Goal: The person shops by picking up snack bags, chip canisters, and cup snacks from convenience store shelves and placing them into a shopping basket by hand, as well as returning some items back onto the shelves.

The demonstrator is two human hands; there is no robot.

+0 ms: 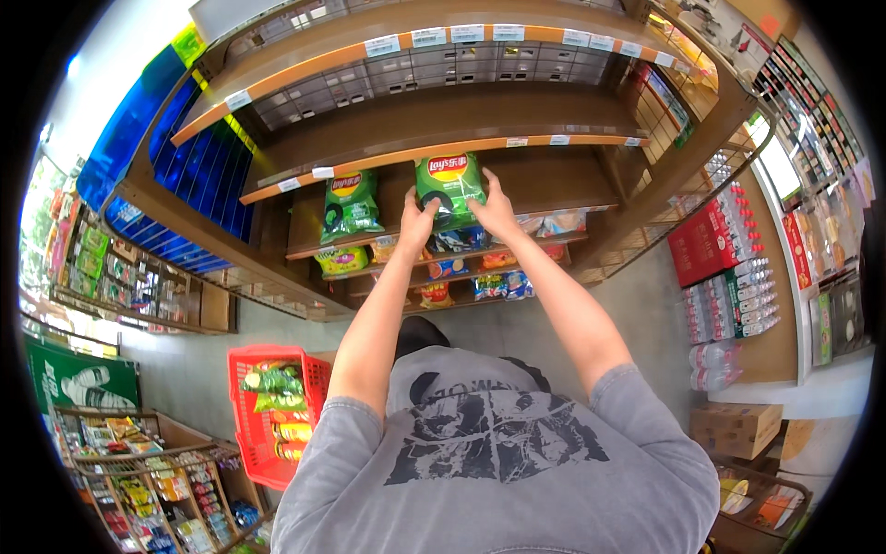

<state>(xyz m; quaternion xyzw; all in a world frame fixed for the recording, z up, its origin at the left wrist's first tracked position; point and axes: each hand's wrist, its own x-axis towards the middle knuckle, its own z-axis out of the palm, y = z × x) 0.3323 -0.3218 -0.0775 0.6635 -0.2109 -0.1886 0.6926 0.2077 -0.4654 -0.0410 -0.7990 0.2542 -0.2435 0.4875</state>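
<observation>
Between my two hands is a green bag of potato chips (448, 185), upright at the front of a brown shelf. My left hand (417, 222) grips its left side, thumb on the front. On the opposite side my right hand (494, 208) is closed around the edge, thumb also forward. Whether the bag's bottom touches the shelf, I cannot tell. To the left, another green chip bag (351, 205) stands on the same shelf (544, 185).
Lower shelves hold several snack bags, including a yellow-green bag (343, 260). A red shopping basket (243, 415) with snack packs and yellow-topped containers sits on my left. At right are packs of bottled drinks (729, 309), a red carton (701, 245) and a cardboard box (736, 427).
</observation>
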